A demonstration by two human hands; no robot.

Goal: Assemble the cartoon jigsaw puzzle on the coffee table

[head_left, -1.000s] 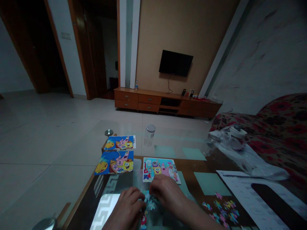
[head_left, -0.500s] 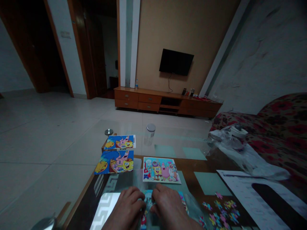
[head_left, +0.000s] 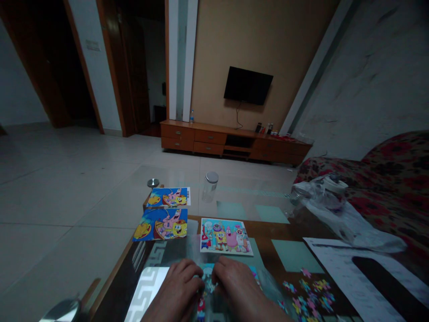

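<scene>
A partly joined jigsaw puzzle (head_left: pixel 208 278) lies on the glass table between my hands, mostly covered by them. My left hand (head_left: pixel 181 284) is closed, its bent fingertips on the puzzle's left part. From the other side my right hand (head_left: pixel 234 282) grips the puzzle with curled fingers; the thumb is partly hidden. Just beyond them a printed cartoon picture card (head_left: pixel 226 238) lies flat. Loose jigsaw pieces (head_left: pixel 312 298) are scattered in a pile to the right of my right hand.
Two joined blue cartoon puzzles (head_left: pixel 162 224) lie at the table's left. A lidded clear jar (head_left: pixel 210 187) stands at the back. On the right are paper sheets (head_left: pixel 321 255), a dark phone-like slab (head_left: pixel 385 284) and a plastic bag (head_left: pixel 355 228).
The view has shifted very slightly. Both hands stay at the puzzle with only small finger movement; the right hand's fingers have turned a little.
</scene>
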